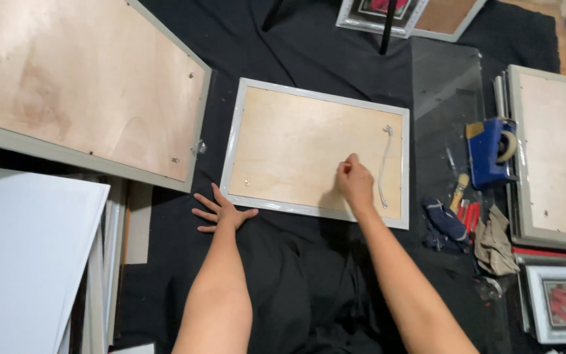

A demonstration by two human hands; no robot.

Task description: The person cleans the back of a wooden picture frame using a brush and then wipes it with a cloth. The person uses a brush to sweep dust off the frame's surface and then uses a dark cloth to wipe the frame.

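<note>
A picture frame (237, 141) lies face down on black cloth, its plywood backing (296, 144) up and a white hanging cord (384, 164) fixed near its right side. My left hand (219, 211) rests flat on the cloth at the frame's lower left corner, fingers spread, holding nothing. My right hand (355, 182) is on the backing just left of the cord, fingers pinched together; whether something small sits between them I cannot tell.
A larger face-down frame (86, 85) lies at upper left, white boards (27, 255) at lower left. On the right are a clear sheet (443, 92), a blue tape dispenser (489, 154), a brush (458, 190), red-handled tools (470, 215), a rag (496, 246) and more frames (555, 157).
</note>
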